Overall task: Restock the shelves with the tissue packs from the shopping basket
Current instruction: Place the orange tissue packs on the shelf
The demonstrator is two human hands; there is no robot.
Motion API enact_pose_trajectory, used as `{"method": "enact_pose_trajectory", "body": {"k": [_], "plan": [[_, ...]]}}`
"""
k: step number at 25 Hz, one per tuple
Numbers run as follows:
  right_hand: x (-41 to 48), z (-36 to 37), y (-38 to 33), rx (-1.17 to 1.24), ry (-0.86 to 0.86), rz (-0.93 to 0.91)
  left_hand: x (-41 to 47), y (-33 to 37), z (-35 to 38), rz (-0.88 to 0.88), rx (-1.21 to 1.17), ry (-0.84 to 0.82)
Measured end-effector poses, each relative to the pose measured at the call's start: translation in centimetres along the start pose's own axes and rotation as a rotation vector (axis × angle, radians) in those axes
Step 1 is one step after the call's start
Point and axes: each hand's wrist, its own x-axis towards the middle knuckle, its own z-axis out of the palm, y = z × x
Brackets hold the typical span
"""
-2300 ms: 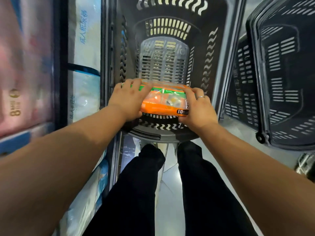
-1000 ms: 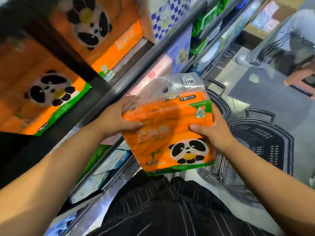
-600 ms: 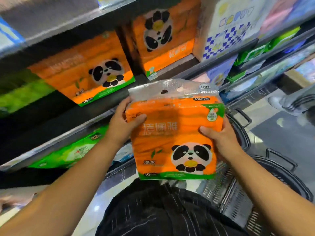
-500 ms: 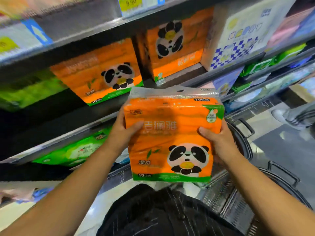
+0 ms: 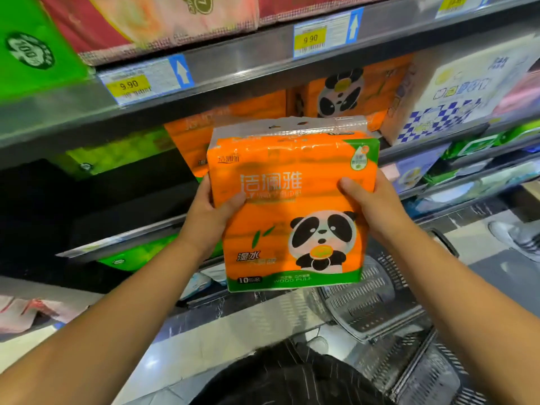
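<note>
The shelf (image 5: 122, 242) is blurred; a dark gap shows toward its left end, with green and orange stock to the right of it. The rail (image 5: 233, 68) of the tier above overhangs this bay. Risk: a pack lifted too high would catch that rail with its clear top flap (image 5: 289, 127) and buckle or tip back.

The basket (image 5: 368, 302) sits on the floor below the right forearm, close to where the person stands. Risk: a step toward the shelf could knock it or cause a trip.

The stocked packs (image 5: 233, 118), of the same orange panda design, stand on the shelf directly behind the held one. Risk: pushing in against them rather than beside them could shove them back or topple them. Whether a free slot lies there cannot be told.

The pack (image 5: 292, 206) is held upright in the air in front of the shelf and above the basket, resting on nothing. Its film wrap looks soft and is judged liable to sag or slide in a loose hold.

The left hand (image 5: 209, 217) and right hand (image 5: 377, 209) each clasp one side edge, thumbs (image 5: 350, 187) pressed on the front face, the other fingers behind and unseen. Risk: freeing one side before the base rests on the shelf would let the pack swing and drop
</note>
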Motion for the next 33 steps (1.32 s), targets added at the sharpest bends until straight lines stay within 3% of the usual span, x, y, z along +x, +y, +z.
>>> {"method": "enact_pose_trajectory", "body": {"k": [5,9,12,16,19,22,26,29,33], "plan": [[-0.4,0.2,0.8,-0.073,-0.04,0.015,0.3,1.1,-0.9,-0.086,-0.115,0.022],[-0.8,-0.8,2.8,0.058,-0.073,0.109,0.4,1.0,1.0,-0.108,-0.131,0.079],[0.2,-2.1,1.5,0.071,-0.029,0.06,1.4,1.1,3.0,-0.102,-0.116,0.138],[2.7,-4.2,-0.8,0.071,-0.032,-0.03,2.2,1.4,5.0,-0.062,0.09,0.062],[4.4,-5.4,-1.8,0.07,-0.081,-0.088,1.7,0.6,7.3,-0.069,0.102,0.099],[6.1,-5.9,-2.5,-0.032,-0.101,-0.116,2.0,0.5,8.6,-0.049,0.071,0.212],[8.8,-6.5,-2.2,-0.374,-0.233,-0.072,2.9,0.9,9.0,0.009,0.166,0.316],[10.6,-7.0,-2.1,-0.376,-0.293,0.019,3.7,1.7,9.3,0.053,0.243,0.363],[12.1,-6.8,-2.3,-0.313,-0.243,-0.033,4.8,2.6,10.1,0.085,0.303,0.387]]}}
